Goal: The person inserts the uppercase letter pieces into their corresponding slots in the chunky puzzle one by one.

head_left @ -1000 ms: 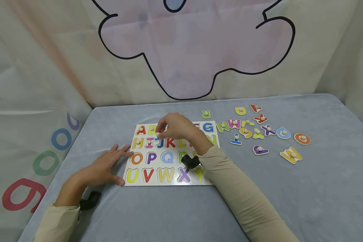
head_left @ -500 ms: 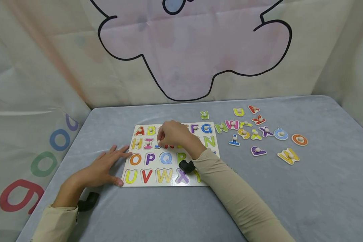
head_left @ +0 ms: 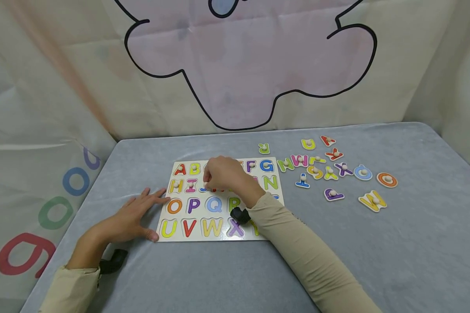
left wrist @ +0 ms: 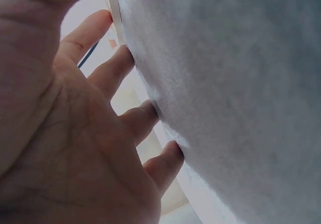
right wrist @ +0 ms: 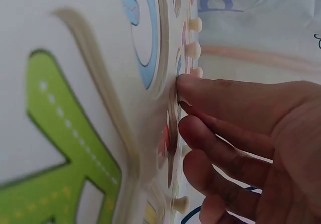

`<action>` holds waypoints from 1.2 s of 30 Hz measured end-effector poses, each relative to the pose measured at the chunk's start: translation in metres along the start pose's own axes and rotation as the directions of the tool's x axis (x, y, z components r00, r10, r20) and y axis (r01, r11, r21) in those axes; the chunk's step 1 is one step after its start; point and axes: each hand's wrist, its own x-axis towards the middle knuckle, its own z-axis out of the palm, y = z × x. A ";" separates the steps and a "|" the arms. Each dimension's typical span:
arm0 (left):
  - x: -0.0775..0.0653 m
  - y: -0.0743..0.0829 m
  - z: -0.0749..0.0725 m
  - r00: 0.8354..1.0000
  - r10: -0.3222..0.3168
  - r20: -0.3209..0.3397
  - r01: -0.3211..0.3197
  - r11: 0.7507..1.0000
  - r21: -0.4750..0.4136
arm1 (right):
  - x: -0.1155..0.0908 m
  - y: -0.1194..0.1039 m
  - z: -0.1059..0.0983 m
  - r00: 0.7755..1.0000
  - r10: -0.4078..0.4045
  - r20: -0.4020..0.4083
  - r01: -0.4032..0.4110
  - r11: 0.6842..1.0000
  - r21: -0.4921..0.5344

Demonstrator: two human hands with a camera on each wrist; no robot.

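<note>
A white alphabet puzzle board (head_left: pixel 199 216) lies flat on the table. My left hand (head_left: pixel 129 219) is spread at its left side, with fingers extended and touching the board's edge; the left wrist view shows the straight fingers from the palm side. Over the second row, my right hand (head_left: pixel 227 176) pinches the knob of the blue letter J piece (head_left: pixel 203 189) at the J place, mostly covered by the fingers. In the right wrist view the thumb and fingertips (right wrist: pixel 188 86) press close to the board's face. Knobbed letters, such as A (head_left: pixel 180 169) and H (head_left: pixel 176 186), sit in the board.
Several loose knobbed letter pieces lie right of the board, among them a yellow one (head_left: pixel 372 201), an orange O (head_left: pixel 387 180) and a purple L (head_left: pixel 334 194). A green R (head_left: pixel 264 148) lies behind the board. A printed cloth (head_left: pixel 235 65) hangs behind the grey table.
My right hand has lowered slightly toward the viewer, bringing the pinched piece down at the J place. The left hand stays at the board's edge. The camera view shifts slightly.
</note>
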 end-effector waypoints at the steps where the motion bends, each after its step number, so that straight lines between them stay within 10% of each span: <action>1: 0.000 0.000 0.000 1.000 -0.001 -0.001 0.001 1.000 0.000 | 0.000 -0.001 0.001 1.000 -0.003 -0.012 0.003 1.000 -0.010; 21: -0.001 0.001 0.001 1.000 0.001 -0.002 -0.001 1.000 0.007 | -0.035 0.008 -0.043 1.000 -0.023 -0.020 0.024 0.999 0.038; 36: -0.006 0.001 0.006 1.000 -0.002 -0.016 0.003 1.000 0.007 | -0.097 0.083 -0.084 0.996 -0.032 -0.086 0.031 0.999 -0.018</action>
